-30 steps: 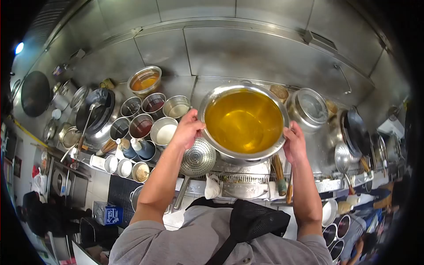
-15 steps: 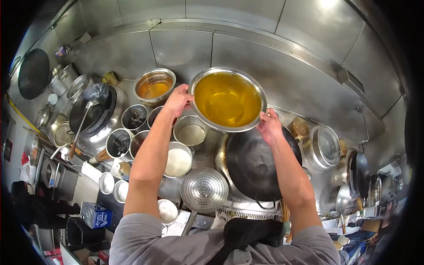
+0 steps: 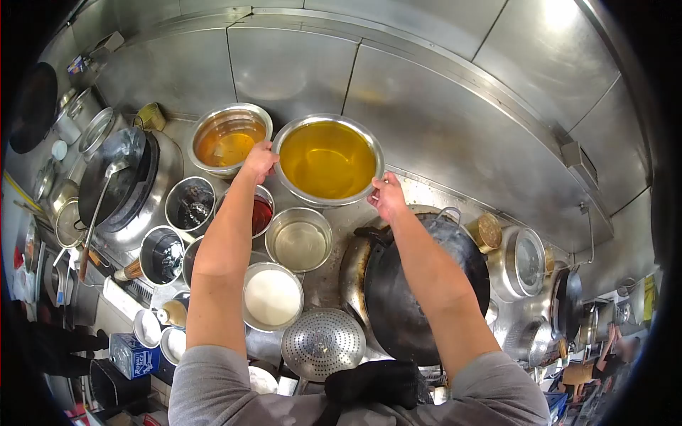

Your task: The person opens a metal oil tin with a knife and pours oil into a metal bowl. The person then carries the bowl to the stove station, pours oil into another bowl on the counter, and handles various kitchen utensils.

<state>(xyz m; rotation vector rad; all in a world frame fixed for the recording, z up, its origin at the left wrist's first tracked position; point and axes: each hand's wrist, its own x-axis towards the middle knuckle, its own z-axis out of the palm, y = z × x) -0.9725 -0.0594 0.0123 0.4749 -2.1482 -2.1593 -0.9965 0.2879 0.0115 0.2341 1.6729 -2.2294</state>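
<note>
A wide steel bowl (image 3: 327, 160) of yellow-gold liquid is held level near the back wall. My left hand (image 3: 261, 162) grips its left rim, and my right hand (image 3: 388, 194) grips its right rim. Just left of it stands another steel bowl (image 3: 231, 138) with orange liquid. In front of the held bowl is a pot of pale liquid (image 3: 299, 239), and nearer me a pot of white contents (image 3: 273, 297). A black wok (image 3: 426, 284) lies below my right hand, partly hidden by my right forearm.
A perforated strainer (image 3: 323, 344) lies nearest me. At left are another wok (image 3: 114, 177) with a ladle and pots of dark contents (image 3: 190, 204). A lidded steel pot (image 3: 522, 261) stands right of the central wok. A person in dark clothing (image 3: 60, 348) is at far left.
The held bowl has moved back and left in both hands, from over the central wok to beside the bowl of orange liquid. The wok beneath has come into view.
</note>
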